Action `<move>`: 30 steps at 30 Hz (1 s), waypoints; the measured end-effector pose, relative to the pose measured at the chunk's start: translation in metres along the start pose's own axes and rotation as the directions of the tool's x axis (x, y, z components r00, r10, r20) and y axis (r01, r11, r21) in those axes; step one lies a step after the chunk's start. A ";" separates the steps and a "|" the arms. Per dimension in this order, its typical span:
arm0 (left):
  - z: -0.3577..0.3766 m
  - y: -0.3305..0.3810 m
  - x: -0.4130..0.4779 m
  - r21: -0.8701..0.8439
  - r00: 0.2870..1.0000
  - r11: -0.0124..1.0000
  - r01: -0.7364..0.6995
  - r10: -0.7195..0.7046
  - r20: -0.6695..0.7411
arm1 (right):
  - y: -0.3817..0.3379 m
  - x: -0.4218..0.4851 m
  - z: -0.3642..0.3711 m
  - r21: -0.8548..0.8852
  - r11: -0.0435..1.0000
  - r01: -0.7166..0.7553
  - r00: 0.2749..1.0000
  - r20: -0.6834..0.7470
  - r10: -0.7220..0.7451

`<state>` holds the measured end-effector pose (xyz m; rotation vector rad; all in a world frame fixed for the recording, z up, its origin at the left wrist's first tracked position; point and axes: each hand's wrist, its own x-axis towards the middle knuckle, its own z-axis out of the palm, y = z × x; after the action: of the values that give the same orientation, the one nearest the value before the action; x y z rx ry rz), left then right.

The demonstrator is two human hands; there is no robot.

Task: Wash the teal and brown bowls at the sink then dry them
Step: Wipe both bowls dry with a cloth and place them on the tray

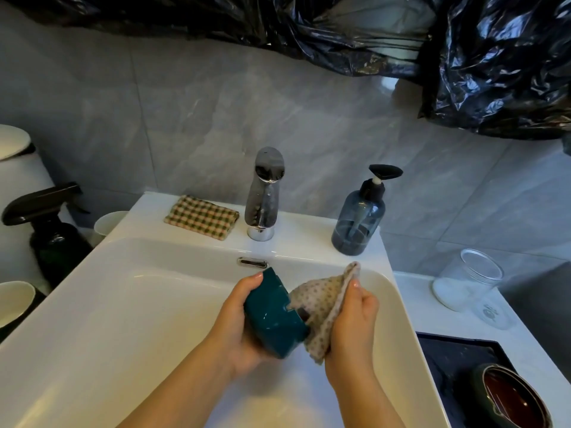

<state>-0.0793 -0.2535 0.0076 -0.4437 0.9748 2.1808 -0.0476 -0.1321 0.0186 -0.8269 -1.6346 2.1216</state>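
Over the white sink (129,307) my left hand (239,322) grips the teal bowl (272,316), tipped on its side with its mouth toward the right. My right hand (353,319) holds a beige dotted cloth (321,307) pressed against the bowl's mouth and rim, so the inside of the bowl is hidden. The brown bowl (509,396) sits upright on a dark tray (445,356) at the lower right, apart from both hands.
A chrome tap (265,193) stands at the back of the sink, with a folded checked cloth (202,216) to its left and a blue soap pump bottle (360,223) to its right. A clear jar (469,279) stands on the right counter. A dark spray bottle (49,223) stands at left.
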 end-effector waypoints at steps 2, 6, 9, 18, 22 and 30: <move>0.001 0.003 -0.001 -0.043 0.998 0.997 -0.065 0.064 -0.030 | -0.002 -0.002 -0.002 -0.063 0.996 0.067 0.998 0.021 -0.066; 0.006 0.000 -0.003 -0.020 0.986 0.989 -0.146 0.144 -0.081 | 0.017 -0.024 0.017 -0.417 0.846 0.333 0.928 0.305 -0.215; 0.004 0.002 -0.005 -0.047 0.990 0.992 -0.115 0.111 -0.086 | 0.030 -0.026 0.021 -0.556 0.623 0.551 0.820 0.498 -0.280; -0.006 0.005 0.001 0.036 0.990 0.995 -0.095 0.090 0.107 | -0.008 -0.006 -0.001 -0.009 0.999 0.034 0.999 0.025 -0.033; -0.005 0.007 0.002 0.036 0.988 0.997 -0.067 0.061 0.141 | -0.001 -0.006 -0.004 -0.165 0.950 0.265 0.964 0.044 -0.262; -0.013 0.015 0.000 0.012 1.000 1.000 -0.003 0.003 0.029 | 0.006 -0.031 0.005 -0.605 0.592 0.532 0.786 0.614 -0.079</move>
<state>-0.0892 -0.2707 0.0065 -0.4039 0.9732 2.1769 -0.0258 -0.1555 0.0216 -0.0288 -2.8145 1.3975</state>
